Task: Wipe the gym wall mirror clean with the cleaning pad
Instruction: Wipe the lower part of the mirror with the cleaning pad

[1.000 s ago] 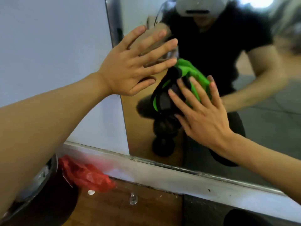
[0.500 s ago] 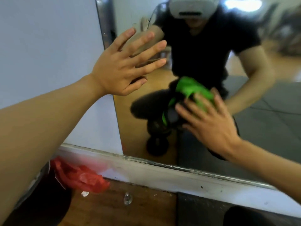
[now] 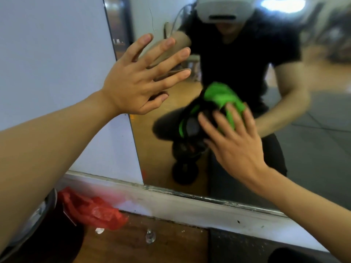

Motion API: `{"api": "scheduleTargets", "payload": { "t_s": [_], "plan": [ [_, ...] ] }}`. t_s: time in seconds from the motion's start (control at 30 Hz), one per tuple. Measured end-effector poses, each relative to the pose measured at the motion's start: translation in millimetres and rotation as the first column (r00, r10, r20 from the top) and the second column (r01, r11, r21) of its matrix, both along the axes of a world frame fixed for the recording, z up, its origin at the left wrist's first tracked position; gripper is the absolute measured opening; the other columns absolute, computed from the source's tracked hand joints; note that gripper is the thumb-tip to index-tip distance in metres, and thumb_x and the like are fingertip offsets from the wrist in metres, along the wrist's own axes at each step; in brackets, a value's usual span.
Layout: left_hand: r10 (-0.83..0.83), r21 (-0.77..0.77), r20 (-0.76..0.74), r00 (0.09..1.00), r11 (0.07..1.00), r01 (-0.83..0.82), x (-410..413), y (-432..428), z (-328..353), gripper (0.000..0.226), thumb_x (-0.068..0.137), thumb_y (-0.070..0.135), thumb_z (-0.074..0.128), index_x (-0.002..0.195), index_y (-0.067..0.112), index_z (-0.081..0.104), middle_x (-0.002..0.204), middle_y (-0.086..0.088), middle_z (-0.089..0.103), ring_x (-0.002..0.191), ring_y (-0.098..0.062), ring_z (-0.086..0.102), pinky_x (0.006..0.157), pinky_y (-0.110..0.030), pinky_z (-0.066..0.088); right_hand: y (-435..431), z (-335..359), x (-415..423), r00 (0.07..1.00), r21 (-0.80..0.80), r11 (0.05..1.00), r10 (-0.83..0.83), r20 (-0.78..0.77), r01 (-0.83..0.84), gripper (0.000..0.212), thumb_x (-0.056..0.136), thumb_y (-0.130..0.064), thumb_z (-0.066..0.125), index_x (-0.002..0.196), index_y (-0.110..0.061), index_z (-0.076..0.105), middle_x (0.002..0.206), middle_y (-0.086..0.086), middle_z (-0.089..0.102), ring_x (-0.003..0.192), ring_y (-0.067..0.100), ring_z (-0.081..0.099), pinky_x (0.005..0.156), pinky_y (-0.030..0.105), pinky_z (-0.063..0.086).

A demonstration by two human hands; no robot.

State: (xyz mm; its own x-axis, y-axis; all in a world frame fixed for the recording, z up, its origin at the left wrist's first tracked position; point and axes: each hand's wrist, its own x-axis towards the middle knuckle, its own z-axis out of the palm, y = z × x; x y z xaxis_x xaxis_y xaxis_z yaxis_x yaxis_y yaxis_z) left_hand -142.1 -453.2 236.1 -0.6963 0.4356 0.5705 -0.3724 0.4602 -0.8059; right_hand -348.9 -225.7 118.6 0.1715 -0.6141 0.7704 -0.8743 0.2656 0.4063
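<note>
The left hand (image 3: 136,80) is spread flat, fingers straight and fanned, its fingertips over the left edge of the wall mirror (image 3: 313,149) where the glass meets the pale painted wall (image 3: 53,54). Whether the palm itself touches the glass cannot be told. The right hand (image 3: 235,141) lies lower and further right, fingers straight and slightly apart, pressing the cleaning pad (image 3: 218,99) against the mirror — the pad is bright green with black parts, bunched, and blurred, showing above and to the left of the fingers. How much of the green and black is the pad and how much its reflection cannot be told.

At the lower left stands a dark round bin (image 3: 38,234) with a shiny metal rim, only partly in view; what it holds is hidden by the left forearm. Just beside its rim a crumpled red plastic bag (image 3: 91,209) lies on the floor against the skirting. Near it sit a small scrap of clear wrapping (image 3: 99,230) and a small clear glass-like object (image 3: 150,236).

The mirror's lower edge sits in a metal strip above a scuffed white skirting board (image 3: 190,207). Below that the floor is brown wood (image 3: 142,247) on the left and dark mat (image 3: 237,247) on the right. In the glass — a crouching person in a black T-shirt wearing a white headset, wood flooring, grey mats and a bright ceiling light.
</note>
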Motion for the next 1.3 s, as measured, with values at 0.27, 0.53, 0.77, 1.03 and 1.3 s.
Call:
{"api": "scheduleTargets", "payload": {
  "t_s": [0.27, 0.53, 0.77, 1.03, 1.3],
  "plan": [
    [-0.005, -0.015, 0.001, 1.0, 1.0, 0.005, -1, -1, 0, 0.068, 0.105, 0.042, 0.042, 0.167, 0.018, 0.03, 0.17, -0.014, 0.028, 0.154, -0.041, 0.03, 0.13, -0.05, 0.002, -29, -18, 32, 0.994, -0.091, 0.995, -0.035, 0.101, 0.045, 0.061, 0.109, -0.045, 0.045, 0.165, -0.028, 0.025, 0.173, 0.007, 0.011, 0.157, 0.036, 0.006, 0.128, 0.052, -0.002],
    [-0.003, -0.021, -0.015, 1.0, 1.0, 0.002, -4, -3, -1, 0.067, 0.105, 0.043, 0.044, 0.166, 0.019, 0.032, 0.167, -0.017, 0.038, 0.152, -0.042, 0.032, 0.13, -0.048, -0.001, 5, -100, 4, 0.998, 0.232, 0.971, -0.039, -0.047, 0.049, 0.073, 0.095, -0.039, 0.057, 0.162, -0.029, 0.031, 0.159, 0.002, 0.031, 0.154, 0.027, 0.007, 0.129, 0.045, -0.005],
    [0.003, -0.026, 0.0, 1.0, 1.0, -0.003, -2, -5, 0, 0.066, 0.105, 0.041, 0.043, 0.166, 0.017, 0.033, 0.167, -0.017, 0.035, 0.152, -0.043, 0.031, 0.128, -0.052, 0.006, -48, -53, 46, 0.997, 0.106, 0.992, 0.067, -0.03, -0.063, 0.064, 0.106, -0.046, 0.046, 0.164, -0.029, 0.027, 0.17, 0.001, 0.02, 0.156, 0.03, 0.003, 0.129, 0.048, -0.008],
    [-0.006, -0.053, -0.013, 1.0, 0.999, 0.005, -3, -7, -1, 0.066, 0.106, 0.041, 0.042, 0.166, 0.017, 0.032, 0.165, -0.02, 0.039, 0.15, -0.044, 0.032, 0.125, -0.052, 0.01, 22, -167, -22, 0.976, 0.467, 0.884, 0.093, -0.198, 0.011, 0.094, 0.09, -0.012, 0.068, 0.166, -0.023, 0.015, 0.173, 0.002, -0.012, 0.16, 0.023, -0.008, 0.129, 0.044, -0.011],
    [-0.009, -0.073, -0.028, 1.0, 0.997, 0.007, -3, -8, -1, 0.067, 0.106, 0.041, 0.041, 0.167, 0.016, 0.031, 0.166, -0.02, 0.038, 0.149, -0.045, 0.032, 0.127, -0.051, 0.005, 19, -40, -39, 0.979, 0.224, 0.968, 0.147, -0.14, -0.113, 0.061, 0.105, -0.035, 0.045, 0.164, -0.031, 0.028, 0.169, 0.0, 0.022, 0.156, 0.027, 0.014, 0.128, 0.049, 0.002]
  ]
}}
